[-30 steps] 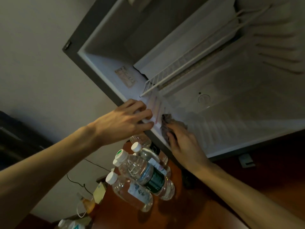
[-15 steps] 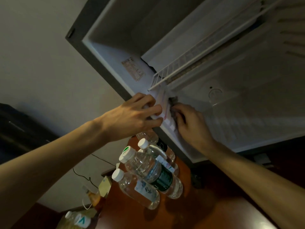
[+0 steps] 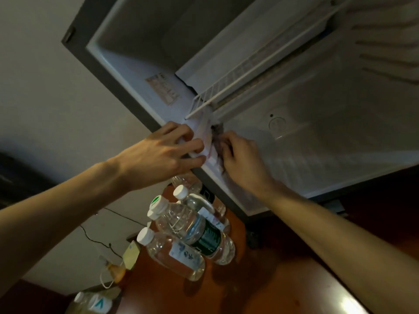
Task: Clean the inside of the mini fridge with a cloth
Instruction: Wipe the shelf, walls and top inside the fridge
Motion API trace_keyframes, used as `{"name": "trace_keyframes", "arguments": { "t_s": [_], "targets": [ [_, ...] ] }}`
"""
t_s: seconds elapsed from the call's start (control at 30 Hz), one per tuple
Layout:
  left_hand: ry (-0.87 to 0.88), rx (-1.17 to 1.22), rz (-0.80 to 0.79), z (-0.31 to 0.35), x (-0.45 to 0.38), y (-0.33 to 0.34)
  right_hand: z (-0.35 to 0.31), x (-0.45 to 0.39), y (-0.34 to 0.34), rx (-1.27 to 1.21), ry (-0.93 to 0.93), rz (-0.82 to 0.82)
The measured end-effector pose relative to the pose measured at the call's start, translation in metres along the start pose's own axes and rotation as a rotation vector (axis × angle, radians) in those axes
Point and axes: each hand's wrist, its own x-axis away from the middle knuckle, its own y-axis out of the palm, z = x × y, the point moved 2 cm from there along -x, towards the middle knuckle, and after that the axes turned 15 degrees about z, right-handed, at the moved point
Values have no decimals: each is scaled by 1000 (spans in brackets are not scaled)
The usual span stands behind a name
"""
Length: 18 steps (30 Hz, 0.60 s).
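Cloth (image 3: 216, 135) moved up, under right hand (image 3: 240, 159).

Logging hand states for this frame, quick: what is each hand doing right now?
Left hand: fingers curled over the mini fridge front edge, gripping it.
Right hand: holding the cloth against the inner wall.

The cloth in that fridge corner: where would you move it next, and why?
Probably slide the cloth a little further up the ribbed side wall toward the wire shelf. The right hand presses it just under the shelf's front corner, while the left hand grips the fridge edge beside it.
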Motion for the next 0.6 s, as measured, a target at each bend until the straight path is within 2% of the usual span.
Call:
{"name": "trace_keyframes", "arguments": {
  "t_s": [0.23,0.47,0.6],
  "targets": [
    [6,34,33,-1,1,1,31,-47,29,126,6,48],
    [27,23,36,-1,-3,-2,-13,4,-3,-9,-61,-3],
    [20,6,0,0,-5,-5,-32,33,-22,-3,-35,-46]
  ]
}}
